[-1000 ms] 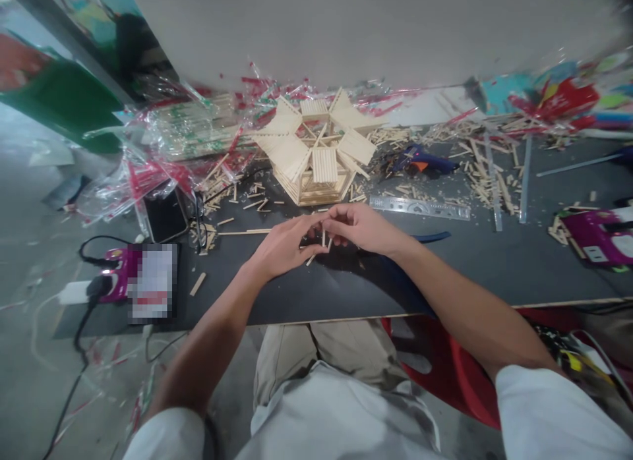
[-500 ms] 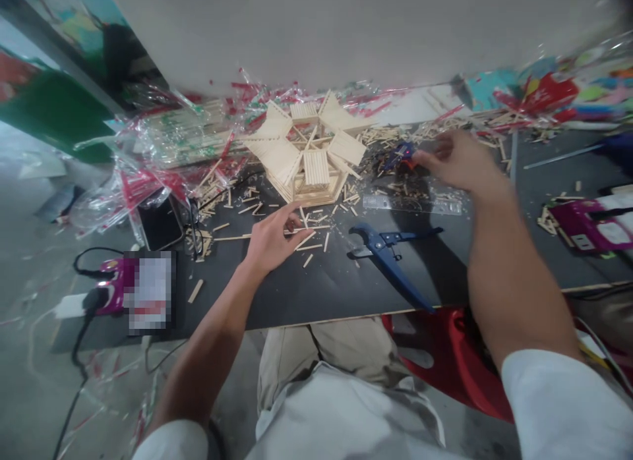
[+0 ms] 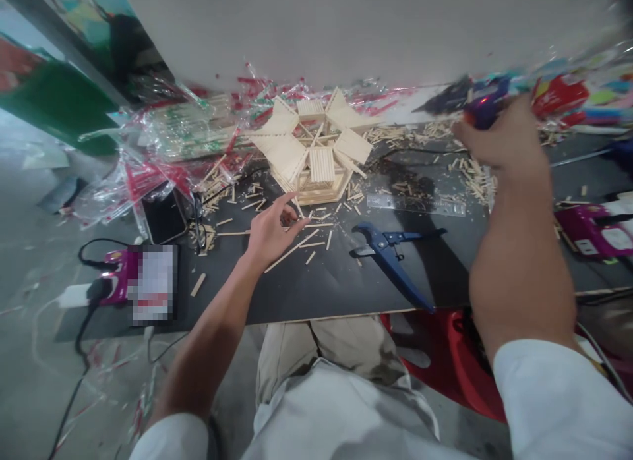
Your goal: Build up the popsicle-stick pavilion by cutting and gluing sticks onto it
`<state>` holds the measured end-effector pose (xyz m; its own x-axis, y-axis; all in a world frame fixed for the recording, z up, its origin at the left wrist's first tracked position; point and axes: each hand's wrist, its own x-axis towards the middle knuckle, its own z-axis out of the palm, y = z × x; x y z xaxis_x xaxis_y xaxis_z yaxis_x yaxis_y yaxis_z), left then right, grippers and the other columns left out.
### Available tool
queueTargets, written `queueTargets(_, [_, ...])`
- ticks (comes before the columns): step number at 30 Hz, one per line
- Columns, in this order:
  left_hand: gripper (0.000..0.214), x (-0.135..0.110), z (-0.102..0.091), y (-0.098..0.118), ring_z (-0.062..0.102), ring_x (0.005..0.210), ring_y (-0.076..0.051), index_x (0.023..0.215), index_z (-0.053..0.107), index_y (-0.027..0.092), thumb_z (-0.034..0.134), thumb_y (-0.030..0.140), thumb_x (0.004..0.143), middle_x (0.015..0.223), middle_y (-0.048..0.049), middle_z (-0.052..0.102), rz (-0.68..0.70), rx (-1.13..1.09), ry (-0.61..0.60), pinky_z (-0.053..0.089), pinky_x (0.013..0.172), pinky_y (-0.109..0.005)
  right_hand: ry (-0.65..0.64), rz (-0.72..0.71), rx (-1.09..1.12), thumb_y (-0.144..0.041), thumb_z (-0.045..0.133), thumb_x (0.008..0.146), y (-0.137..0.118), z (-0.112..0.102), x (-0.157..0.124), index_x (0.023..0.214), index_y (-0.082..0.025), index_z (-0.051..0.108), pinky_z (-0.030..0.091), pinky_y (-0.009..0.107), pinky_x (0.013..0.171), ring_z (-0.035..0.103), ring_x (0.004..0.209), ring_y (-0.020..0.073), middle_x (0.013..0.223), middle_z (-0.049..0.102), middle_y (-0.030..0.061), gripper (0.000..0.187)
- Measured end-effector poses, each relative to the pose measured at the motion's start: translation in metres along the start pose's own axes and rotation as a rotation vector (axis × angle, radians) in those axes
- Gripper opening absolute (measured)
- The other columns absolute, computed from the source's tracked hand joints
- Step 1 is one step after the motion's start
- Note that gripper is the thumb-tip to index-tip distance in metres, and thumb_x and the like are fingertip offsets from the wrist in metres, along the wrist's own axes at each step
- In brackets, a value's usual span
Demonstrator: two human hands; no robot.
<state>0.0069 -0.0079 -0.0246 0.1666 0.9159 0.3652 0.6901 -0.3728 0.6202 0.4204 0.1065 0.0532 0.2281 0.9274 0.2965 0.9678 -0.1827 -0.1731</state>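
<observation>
Dim, greyish illumination of low contrast. The right forearm (image 3: 524, 249) lies beside a broad shadow on the black tabletop (image 3: 336, 292); plastic wrappers (image 3: 182, 127) show small glints. Motion blur softens the right hand (image 3: 517, 140) and glue gun (image 3: 487, 104); pixelation masks a handheld device (image 3: 154, 285). Margins appear stretched.

A dark tabletop (image 3: 341, 292) is strewn with wooden sticks (image 3: 291, 251); on it a stick-built model (image 3: 321, 165), a blue cutter (image 3: 380, 246), a clear ruler (image 3: 415, 205), purple socket blocks (image 3: 117, 285) and crumpled plastic wrappers (image 3: 165, 130) are set.
</observation>
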Motion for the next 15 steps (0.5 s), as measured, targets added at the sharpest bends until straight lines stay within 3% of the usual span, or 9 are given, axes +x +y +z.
queueTargets(3, [0.053,0.001,0.000,-0.001,0.069,0.074,-0.011,0.138,0.064,0.024,0.085,0.024,0.090,0.087,0.0047,0.077,0.002,-0.007,0.000,0.052,0.074,-0.025,0.224,0.037,0.366,-0.022,0.072,0.097,-0.022,-0.030,0.006,0.143,0.000,0.055,0.052,0.036,0.099,0.069,0.120,0.0224,0.140,0.067,0.0264,0.054])
queueTargets(7, [0.053,0.002,0.000,-0.004,0.068,0.071,-0.010,0.137,0.064,0.023,0.085,0.024,0.089,0.087,0.0049,0.076,-0.015,-0.030,0.012,0.052,0.071,-0.025,0.382,-0.351,0.623,-0.053,0.064,0.105,-0.070,-0.064,-0.002,0.138,-0.013,0.060,0.052,0.039,0.103,0.069,0.122,0.0223,0.137,0.070,0.0169,0.052])
queueTargets(8, [0.053,0.003,0.001,-0.005,0.067,0.070,-0.010,0.137,0.063,0.023,0.085,0.024,0.089,0.087,0.0046,0.076,-0.030,-0.040,0.015,0.051,0.070,-0.024,0.379,-0.443,0.640,-0.055,0.064,0.104,-0.082,-0.070,-0.008,0.139,-0.017,0.060,0.052,0.039,0.103,0.069,0.124,0.0226,0.138,0.070,0.0137,0.051])
queueTargets(10, [0.054,0.003,0.002,-0.007,0.067,0.069,-0.010,0.138,0.063,0.022,0.085,0.023,0.089,0.088,0.0040,0.076,-0.060,-0.056,0.018,0.051,0.068,-0.024,0.346,-0.577,0.680,-0.043,0.068,0.102,-0.104,-0.076,-0.020,0.144,-0.022,0.057,0.053,0.039,0.098,0.071,0.121,0.0229,0.134,0.073,0.0083,0.048])
queueTargets(12, [0.054,0.003,0.003,-0.009,0.067,0.069,-0.010,0.138,0.063,0.022,0.085,0.022,0.088,0.088,0.0038,0.076,-0.077,-0.058,0.020,0.050,0.067,-0.024,0.306,-0.604,0.667,-0.030,0.068,0.096,-0.120,-0.077,-0.030,0.139,-0.025,0.059,0.055,0.038,0.090,0.073,0.113,0.0234,0.126,0.075,0.0061,0.045])
queueTargets(15, [0.054,0.003,0.006,-0.011,0.066,0.068,-0.010,0.137,0.064,0.024,0.086,0.023,0.088,0.087,0.0046,0.075,-0.090,-0.051,0.017,0.050,0.067,-0.025,0.292,-0.622,0.508,-0.029,0.069,0.087,-0.131,-0.068,-0.034,0.121,-0.025,0.064,0.054,0.039,0.079,0.075,0.096,0.0227,0.104,0.076,0.0030,0.034])
